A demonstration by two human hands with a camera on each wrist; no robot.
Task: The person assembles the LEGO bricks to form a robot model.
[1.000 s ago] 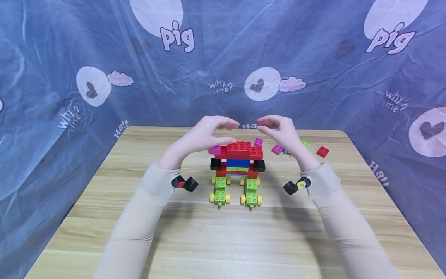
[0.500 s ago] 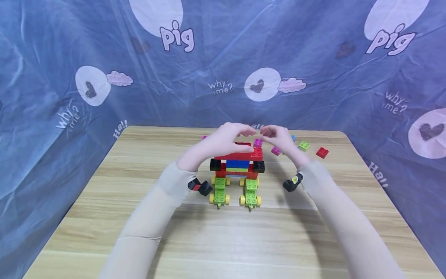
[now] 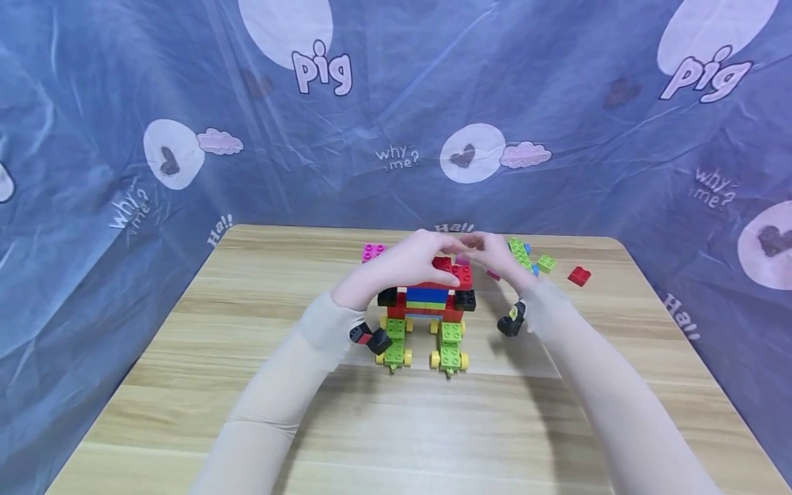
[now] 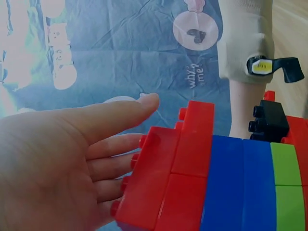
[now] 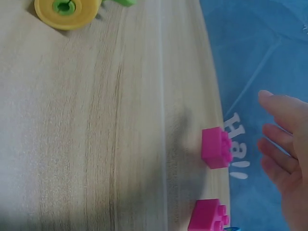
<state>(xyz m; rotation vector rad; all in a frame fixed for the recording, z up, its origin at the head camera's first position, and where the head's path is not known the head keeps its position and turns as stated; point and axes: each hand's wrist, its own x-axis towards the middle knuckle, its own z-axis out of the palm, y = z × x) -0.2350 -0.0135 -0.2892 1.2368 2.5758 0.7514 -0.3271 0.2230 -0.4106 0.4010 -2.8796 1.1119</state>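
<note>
A toy brick build (image 3: 427, 295) stands on the table, with red, blue, black and lime bricks above two lime wheeled bases (image 3: 450, 354). Over its red top my left hand (image 3: 411, 258) reaches, thumb and fingers spread apart. In the left wrist view that hand (image 4: 53, 163) lies alongside the studs of the red bricks (image 4: 151, 173) and holds nothing; contact cannot be made out. My right hand (image 3: 491, 253) hovers behind the build's right side, its fingertips close to the left hand's. The right wrist view shows this hand (image 5: 291, 149) loosely curved with nothing in it, above pink bricks (image 5: 214, 148).
Loose bricks lie at the back: a pink one (image 3: 373, 252) at left; a lime strip (image 3: 520, 253) on blue parts, a lime brick (image 3: 546, 263) and a red brick (image 3: 579, 276) at right. A patterned blue cloth (image 3: 396, 103) hangs around the table (image 3: 433, 440).
My left hand has moved right and slightly down across the top of the build. My right hand has come down a little, and the gap between the hands has narrowed. The build stays put.
</note>
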